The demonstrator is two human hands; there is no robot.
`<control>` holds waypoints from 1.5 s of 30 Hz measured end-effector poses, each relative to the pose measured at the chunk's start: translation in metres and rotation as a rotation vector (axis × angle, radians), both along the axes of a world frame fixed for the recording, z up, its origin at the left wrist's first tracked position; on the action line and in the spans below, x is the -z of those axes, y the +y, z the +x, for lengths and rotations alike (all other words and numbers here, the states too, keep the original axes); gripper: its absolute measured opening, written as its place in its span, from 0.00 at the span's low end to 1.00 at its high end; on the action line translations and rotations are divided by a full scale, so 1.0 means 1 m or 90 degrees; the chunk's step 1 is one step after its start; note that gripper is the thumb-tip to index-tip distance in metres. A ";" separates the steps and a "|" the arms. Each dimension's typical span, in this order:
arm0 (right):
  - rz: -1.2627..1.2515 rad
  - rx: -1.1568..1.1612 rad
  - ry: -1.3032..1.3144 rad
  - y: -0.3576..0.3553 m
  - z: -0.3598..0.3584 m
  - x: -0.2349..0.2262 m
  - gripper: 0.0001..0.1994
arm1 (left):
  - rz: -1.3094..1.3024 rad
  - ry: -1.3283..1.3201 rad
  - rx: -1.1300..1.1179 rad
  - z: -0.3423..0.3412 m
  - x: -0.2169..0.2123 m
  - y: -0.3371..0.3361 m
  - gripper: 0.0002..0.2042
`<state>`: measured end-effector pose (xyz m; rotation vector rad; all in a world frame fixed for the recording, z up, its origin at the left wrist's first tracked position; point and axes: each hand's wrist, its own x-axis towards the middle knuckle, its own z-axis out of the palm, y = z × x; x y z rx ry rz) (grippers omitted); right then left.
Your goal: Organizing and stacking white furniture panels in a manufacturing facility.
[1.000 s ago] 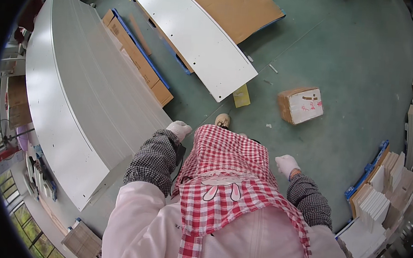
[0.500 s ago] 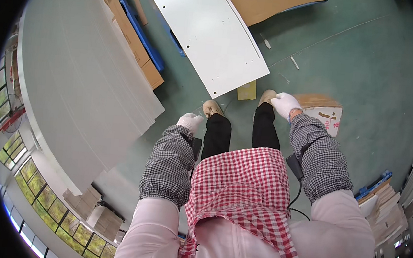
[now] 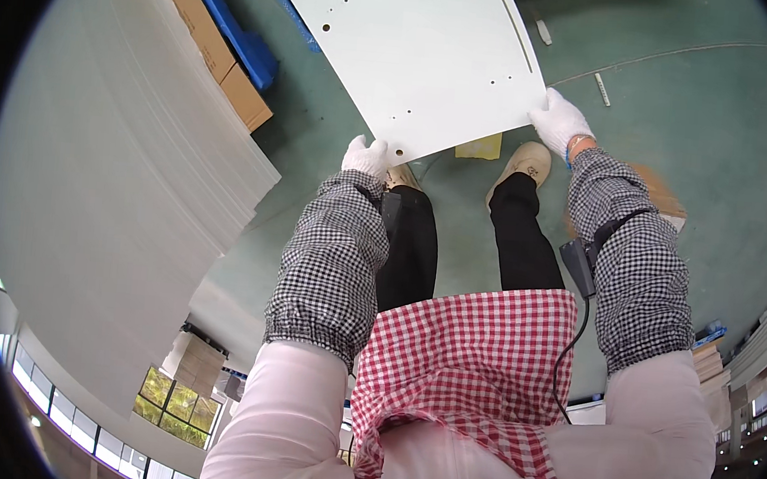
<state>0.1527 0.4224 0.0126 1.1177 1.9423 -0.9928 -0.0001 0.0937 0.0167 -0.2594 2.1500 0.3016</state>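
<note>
A long white panel (image 3: pixel 427 52) with small drilled holes and a groove near its right edge reaches toward me from the top of the view. At its near left corner, my left hand (image 3: pixel 368 158) in a white glove is closed on the edge. My right hand (image 3: pixel 560 123), gloved in white too, grips the near right corner, its fingers partly hidden at the panel's edge. Below the near edge, a yellow piece (image 3: pixel 479 146) lies partly covered by the panel.
To the left stands a large stack of grey-white boards (image 3: pixel 126 153). Behind it are brown cardboard (image 3: pixel 245 98) and a blue pallet (image 3: pixel 237 40). Two small white pieces lie on the green floor (image 3: pixel 687 111) at the right. A cardboard piece (image 3: pixel 656 195) is beside my right forearm.
Both hands have moved forward from beside my legs to the panel's near corners and taken hold. The panel now appears larger and closer. My view has shifted forward.
</note>
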 end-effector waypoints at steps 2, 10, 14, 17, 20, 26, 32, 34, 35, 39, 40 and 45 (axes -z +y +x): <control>0.005 0.013 0.015 -0.003 -0.002 0.011 0.25 | 0.022 -0.021 -0.007 -0.012 0.016 -0.009 0.34; 0.034 0.051 -0.003 -0.012 -0.007 0.009 0.23 | 0.081 -0.034 -0.063 -0.023 0.052 0.001 0.31; 0.013 0.032 -0.015 -0.041 -0.015 0.004 0.23 | 0.049 -0.019 -0.154 -0.034 0.064 -0.029 0.32; -0.114 0.063 -0.016 -0.088 -0.036 -0.002 0.24 | 0.045 0.002 -0.195 -0.065 0.061 -0.091 0.34; -0.149 0.184 -0.035 -0.123 -0.030 0.006 0.28 | 0.057 0.009 -0.158 -0.071 0.057 -0.104 0.37; -0.106 0.300 0.003 -0.143 -0.020 0.035 0.31 | -0.020 -0.012 -0.359 -0.068 0.067 -0.113 0.40; -0.306 0.363 0.121 -0.126 -0.015 0.033 0.27 | 0.026 -0.039 -0.380 -0.055 0.066 -0.124 0.46; -0.278 0.384 0.142 -0.129 -0.011 0.032 0.26 | 0.101 -0.038 -0.399 -0.047 0.055 -0.122 0.44; -0.250 0.388 0.162 -0.128 -0.007 0.029 0.26 | 0.129 -0.035 -0.393 -0.044 0.049 -0.118 0.44; -0.255 0.427 0.164 -0.105 0.015 0.027 0.27 | 0.104 -0.126 -0.323 -0.035 0.031 -0.090 0.42; -0.250 0.423 0.157 -0.101 0.015 0.024 0.27 | 0.128 -0.125 -0.344 -0.030 0.028 -0.085 0.43; -0.173 0.388 0.108 -0.082 0.013 -0.005 0.29 | 0.120 -0.121 -0.306 -0.019 0.010 -0.066 0.43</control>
